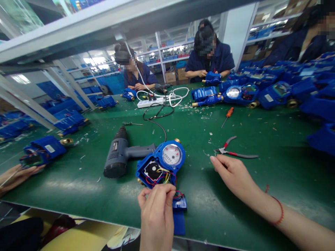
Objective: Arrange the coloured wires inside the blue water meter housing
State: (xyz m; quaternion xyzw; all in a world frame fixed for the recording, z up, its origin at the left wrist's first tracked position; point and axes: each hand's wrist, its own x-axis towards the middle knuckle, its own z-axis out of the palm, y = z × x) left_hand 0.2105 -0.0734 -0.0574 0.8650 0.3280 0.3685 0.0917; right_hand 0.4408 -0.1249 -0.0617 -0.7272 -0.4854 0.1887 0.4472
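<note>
A blue water meter (160, 153) lies on the green bench before me, its round dial facing up and its square compartment uncovered. Red, yellow and white wires (165, 174) come out of that compartment. My left hand (157, 205) is closed at the near edge of the meter, its fingertips pinching the wires. A blue-wrapped battery pack (179, 203) with red leads lies just beyond these fingers. My right hand (235, 174) is held to the right, thumb and fingers pinched together by a thin clear strand. What it grips is too small to name. Cutting pliers (224, 150) lie just past its fingertips.
A grey heat gun (116, 155) lies left of the meter. Farther off are an orange screwdriver (229, 112), a power strip (150, 102) with cables, and many blue meters (274, 94). Co-workers sit opposite; another person's hand (21, 174) holds a meter at left.
</note>
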